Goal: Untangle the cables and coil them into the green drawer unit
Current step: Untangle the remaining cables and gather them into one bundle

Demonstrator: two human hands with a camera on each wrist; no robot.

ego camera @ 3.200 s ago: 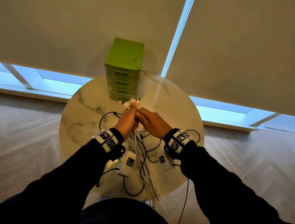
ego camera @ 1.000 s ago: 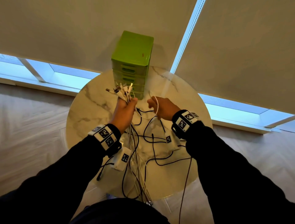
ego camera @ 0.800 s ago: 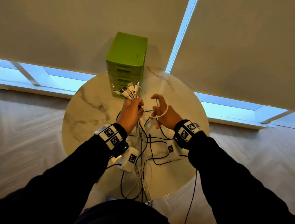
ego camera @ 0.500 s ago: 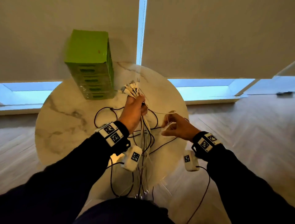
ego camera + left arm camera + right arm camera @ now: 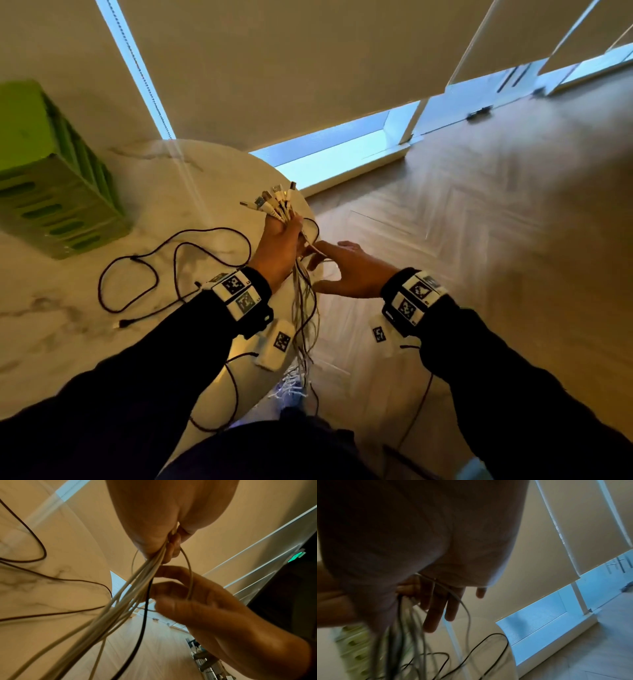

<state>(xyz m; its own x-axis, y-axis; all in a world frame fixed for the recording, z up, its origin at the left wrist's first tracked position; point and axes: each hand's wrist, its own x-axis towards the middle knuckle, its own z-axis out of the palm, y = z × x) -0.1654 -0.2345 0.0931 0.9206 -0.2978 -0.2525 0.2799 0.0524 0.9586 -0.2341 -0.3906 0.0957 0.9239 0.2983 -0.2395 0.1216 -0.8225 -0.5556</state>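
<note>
My left hand grips a bundle of white cables upright over the right edge of the round marble table. Their connectors fan out above my fist. The strands hang down past the table edge. Right beside the bundle is my right hand, fingers straight, with a thin white cable loop lying across them. A black cable sprawls loose on the table. The green drawer unit stands at the far left with its drawers closed.
Wooden floor spreads out to the right of the table. Drawn blinds and a low window strip lie behind. White tagged boxes hang below both wrists, with dark leads trailing down.
The view has swung right, so the drawer unit sits at the left edge. My right hand, which was pulling one white cable out to the right, has come back to the bundle with straightened fingers.
</note>
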